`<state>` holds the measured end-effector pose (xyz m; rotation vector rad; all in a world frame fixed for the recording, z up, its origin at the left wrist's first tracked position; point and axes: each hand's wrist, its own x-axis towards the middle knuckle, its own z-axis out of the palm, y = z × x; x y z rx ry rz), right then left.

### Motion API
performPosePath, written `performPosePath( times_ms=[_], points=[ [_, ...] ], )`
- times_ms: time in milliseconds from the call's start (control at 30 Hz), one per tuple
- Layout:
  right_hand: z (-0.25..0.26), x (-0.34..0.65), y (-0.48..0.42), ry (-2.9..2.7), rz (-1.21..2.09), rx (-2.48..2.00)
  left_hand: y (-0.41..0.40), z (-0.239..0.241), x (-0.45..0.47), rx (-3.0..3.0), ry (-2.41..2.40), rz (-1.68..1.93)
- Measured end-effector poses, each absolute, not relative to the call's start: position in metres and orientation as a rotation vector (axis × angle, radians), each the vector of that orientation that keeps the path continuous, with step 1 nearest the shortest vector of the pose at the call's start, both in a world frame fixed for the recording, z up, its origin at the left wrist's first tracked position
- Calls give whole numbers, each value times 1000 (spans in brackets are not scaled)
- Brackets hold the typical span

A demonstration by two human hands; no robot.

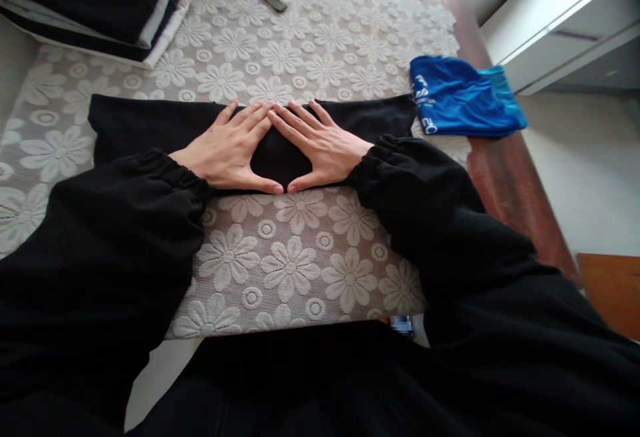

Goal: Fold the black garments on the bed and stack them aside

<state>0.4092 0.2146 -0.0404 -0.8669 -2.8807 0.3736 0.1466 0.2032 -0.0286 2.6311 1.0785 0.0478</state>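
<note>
Left hand: your left hand (231,147) lies flat, fingers spread, gripping nothing.
Right hand: your right hand (315,146) lies flat too, fingertips meeting the left's.
Black garment: the folded black garment (150,127) lies under both palms on the lace tablecloth (290,264).
Nearby: blue garment (463,96) to your right; stacked clothes (95,4) far left.

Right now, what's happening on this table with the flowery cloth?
A person in black sleeves presses both hands flat on a folded black garment lying across the lace tablecloth. The left hand and right hand lie side by side at its middle, palms down, fingertips and thumbs meeting. To the right, by the table's edge, lies a blue garment, untouched. A stack of folded dark and white clothes sits at the far left corner.
</note>
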Motion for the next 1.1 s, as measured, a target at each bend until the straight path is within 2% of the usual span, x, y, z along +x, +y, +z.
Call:
performPosePath(
  times_ms=[1100],
  points=[
    [-45, 411, 217, -2878, 352, -808, 197, -24, 152, 2614, 1154, 24]
  ],
)
